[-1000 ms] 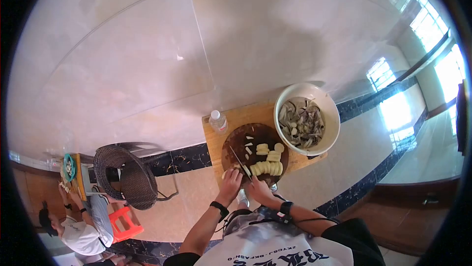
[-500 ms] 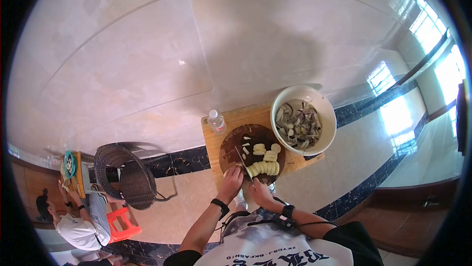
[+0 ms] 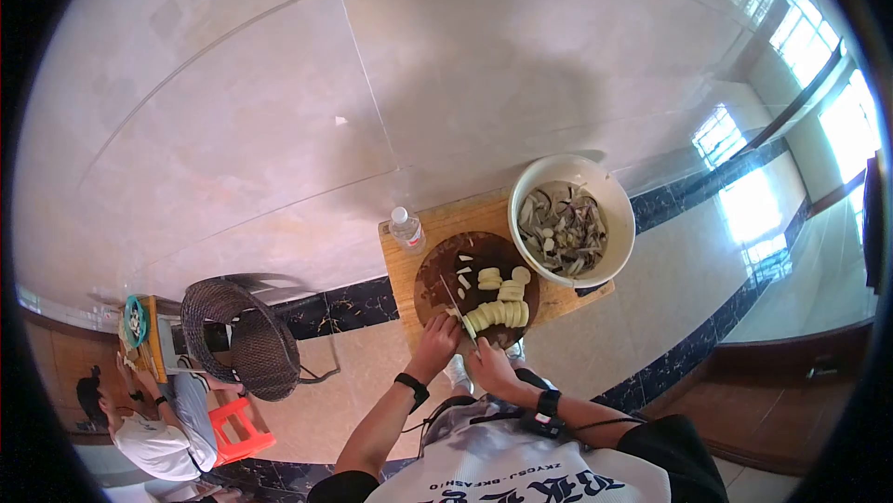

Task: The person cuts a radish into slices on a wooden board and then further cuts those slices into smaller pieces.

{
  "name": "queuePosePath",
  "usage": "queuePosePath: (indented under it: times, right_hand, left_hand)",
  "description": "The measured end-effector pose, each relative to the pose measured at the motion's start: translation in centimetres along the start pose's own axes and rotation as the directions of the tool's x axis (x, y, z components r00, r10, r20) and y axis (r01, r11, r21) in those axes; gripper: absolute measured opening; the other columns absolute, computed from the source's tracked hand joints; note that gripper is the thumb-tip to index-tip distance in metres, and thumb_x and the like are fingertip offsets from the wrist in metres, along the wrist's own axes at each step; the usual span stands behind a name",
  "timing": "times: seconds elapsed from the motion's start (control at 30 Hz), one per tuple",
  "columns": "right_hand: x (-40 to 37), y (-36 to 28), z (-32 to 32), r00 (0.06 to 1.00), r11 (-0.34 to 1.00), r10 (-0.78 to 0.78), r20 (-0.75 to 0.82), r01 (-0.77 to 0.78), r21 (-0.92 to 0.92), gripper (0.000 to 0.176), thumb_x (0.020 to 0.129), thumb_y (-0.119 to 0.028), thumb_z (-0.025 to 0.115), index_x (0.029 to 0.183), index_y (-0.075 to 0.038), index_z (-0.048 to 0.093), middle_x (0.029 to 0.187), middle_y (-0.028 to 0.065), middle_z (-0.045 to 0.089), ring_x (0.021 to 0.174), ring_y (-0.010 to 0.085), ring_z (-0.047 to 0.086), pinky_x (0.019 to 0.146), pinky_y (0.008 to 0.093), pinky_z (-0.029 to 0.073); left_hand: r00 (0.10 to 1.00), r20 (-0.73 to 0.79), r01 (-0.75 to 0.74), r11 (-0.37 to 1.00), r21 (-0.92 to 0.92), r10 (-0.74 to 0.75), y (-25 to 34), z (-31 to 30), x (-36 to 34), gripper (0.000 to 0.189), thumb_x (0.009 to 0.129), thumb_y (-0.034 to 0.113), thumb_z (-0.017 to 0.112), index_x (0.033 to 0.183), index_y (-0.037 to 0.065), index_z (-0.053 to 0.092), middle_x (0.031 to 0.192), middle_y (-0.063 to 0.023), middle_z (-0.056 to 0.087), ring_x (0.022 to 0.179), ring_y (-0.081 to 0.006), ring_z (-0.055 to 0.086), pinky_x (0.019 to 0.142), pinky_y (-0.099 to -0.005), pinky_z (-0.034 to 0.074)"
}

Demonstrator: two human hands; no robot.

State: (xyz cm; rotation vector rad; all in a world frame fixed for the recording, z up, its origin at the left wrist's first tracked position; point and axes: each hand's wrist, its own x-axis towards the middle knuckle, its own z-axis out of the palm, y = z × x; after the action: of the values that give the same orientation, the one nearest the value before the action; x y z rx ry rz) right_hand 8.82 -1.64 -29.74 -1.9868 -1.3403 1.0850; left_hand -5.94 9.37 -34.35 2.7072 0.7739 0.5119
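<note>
My right hand is wrapped around the handle of a kitchen knife. Its blade points away from me over a round dark cutting board. Left of the blade, my left hand has its fingers curled down on a pale peeled vegetable, mostly hidden beneath them. A curved row of pale round slices lies just right of the knife, with more slices behind it. Several thin white pieces sit near the board's middle.
A white basin of cut purple-edged pieces in liquid stands on the wooden table, beside a clear bottle. A dark wicker chair stands left. Beyond it a person works at another table near a red stool.
The view has shifted slightly. Both hands and the knife stay nearly in place over the board, and the slices look much the same.
</note>
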Motion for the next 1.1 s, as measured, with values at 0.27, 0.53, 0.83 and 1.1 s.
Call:
queuePosePath:
  times: [0.27,0.53,0.83,1.1]
  right_hand:
    - [-0.1,-0.8,0.1,1.000,1.000,0.014,-0.008,-0.014,0.001,0.026,0.095,-0.022,0.055,0.102,0.002,0.047,0.078,0.0357,0.063,0.078,0.0563,0.062,0.070,0.0633,0.047]
    - [0.1,-1.1,-0.1,0.998,0.998,0.055,0.031,-0.054,-0.009,0.028,0.095,-0.023,0.055,0.102,0.002,0.046,0.080,0.0367,0.063,0.080,0.0568,0.062,0.071,0.0631,0.048]
    - [0.5,-1.1,-0.1,0.992,0.995,0.094,0.086,-0.095,0.013,0.030,0.094,-0.021,0.055,0.101,0.005,0.045,0.082,0.0385,0.062,0.084,0.0573,0.062,0.073,0.0618,0.048]
    - [2.6,-0.5,-1.0,0.984,0.991,0.124,0.129,-0.116,-0.062,0.031,0.093,-0.021,0.055,0.105,0.007,0.050,0.083,0.0369,0.064,0.087,0.0564,0.063,0.076,0.0607,0.048]
  left_hand:
    - [1.000,-0.024,0.016,0.996,-0.088,-0.018,-0.3,0.2,-0.2,0.031,0.084,0.012,0.067,0.110,-0.006,0.065,0.119,-0.0206,0.062,0.117,-0.0407,0.058,0.100,-0.0477,0.050]
    - [1.000,-0.018,-0.008,0.996,-0.090,0.006,-0.4,0.0,-0.1,0.030,0.081,0.010,0.068,0.107,-0.005,0.067,0.118,-0.0209,0.063,0.118,-0.0406,0.058,0.101,-0.0470,0.050]
    - [1.000,-0.020,0.011,0.991,-0.132,-0.014,-0.5,0.5,-0.2,0.033,0.081,0.008,0.068,0.110,-0.006,0.067,0.118,-0.0211,0.064,0.119,-0.0398,0.058,0.103,-0.0466,0.050]
    - [0.999,-0.030,-0.017,0.994,-0.107,0.013,-0.1,0.2,0.1,0.026,0.081,0.010,0.059,0.100,-0.005,0.068,0.110,-0.0160,0.063,0.115,-0.0313,0.058,0.101,-0.0402,0.050]
